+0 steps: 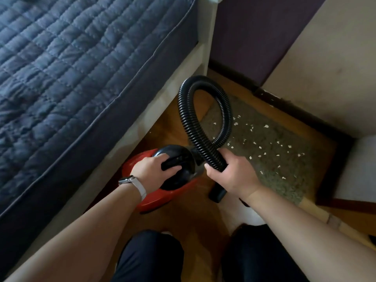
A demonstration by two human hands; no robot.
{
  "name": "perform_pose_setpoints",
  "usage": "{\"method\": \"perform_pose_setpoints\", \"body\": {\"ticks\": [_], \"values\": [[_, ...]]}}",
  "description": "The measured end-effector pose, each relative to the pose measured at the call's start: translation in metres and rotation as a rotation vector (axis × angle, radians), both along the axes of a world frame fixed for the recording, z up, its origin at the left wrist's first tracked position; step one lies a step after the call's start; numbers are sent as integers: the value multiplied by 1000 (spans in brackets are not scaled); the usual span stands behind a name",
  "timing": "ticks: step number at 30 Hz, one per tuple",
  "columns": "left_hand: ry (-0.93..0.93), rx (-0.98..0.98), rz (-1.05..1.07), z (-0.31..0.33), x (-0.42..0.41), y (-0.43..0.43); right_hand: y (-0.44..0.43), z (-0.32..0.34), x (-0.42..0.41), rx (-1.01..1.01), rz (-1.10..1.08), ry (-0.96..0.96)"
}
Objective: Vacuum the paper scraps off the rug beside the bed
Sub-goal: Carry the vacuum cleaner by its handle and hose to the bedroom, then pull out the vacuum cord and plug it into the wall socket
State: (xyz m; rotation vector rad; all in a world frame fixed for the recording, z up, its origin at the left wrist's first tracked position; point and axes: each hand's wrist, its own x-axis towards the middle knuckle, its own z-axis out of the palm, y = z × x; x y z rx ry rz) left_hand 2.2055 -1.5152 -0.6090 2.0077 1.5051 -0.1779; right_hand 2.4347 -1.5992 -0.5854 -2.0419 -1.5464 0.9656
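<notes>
While the left hand (151, 169) grips the vacuum handle (174, 162), fingers of the right hand (234, 176) clamp the hose (226, 119).

The left forearm (91, 220) and the right forearm (295, 218) are bare along all of their visible length, and the left hand (156, 167) and right hand (234, 176) are bare as well. The left wrist carries a watch (126, 179) with a rounded, silvery metal case, seen mostly from its side, so its face cannot be read. Its strap (140, 189) is pale, off-white to light grey, smooth and fairly broad. Both legs wear dark trousers (150, 259), navy to black, of plain cloth with soft folds over the knees.
</notes>
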Motion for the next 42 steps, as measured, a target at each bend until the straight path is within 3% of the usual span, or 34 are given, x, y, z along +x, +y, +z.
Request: {"method": "perform_pose_setpoints", "body": {"ticks": [8, 15, 24, 32, 37, 39, 42], "values": [[-72, -9, 33, -133, 2, 12, 52, -134, -7, -3, 149, -153], [-143, -18, 111, -214, -3, 20, 59, -224, 10, -136, 287, -301], [-175, 23, 25, -232, 11, 22, 61, -242, -12, -66, 306, -300], [-266, -16, -11, -243, 3, 21, 65, -261, -27, 341, 312, -528], [-376, -50, 36, -246, -12, 9, 66, -259, -50, 630, 661, -622], [-360, -33, 41, -249, -27, 9, 71, -260, -62, 605, 811, -690], [-285, 0, 23, -254, -53, 14, 82, -253, -75, 410, 985, -787]]}}
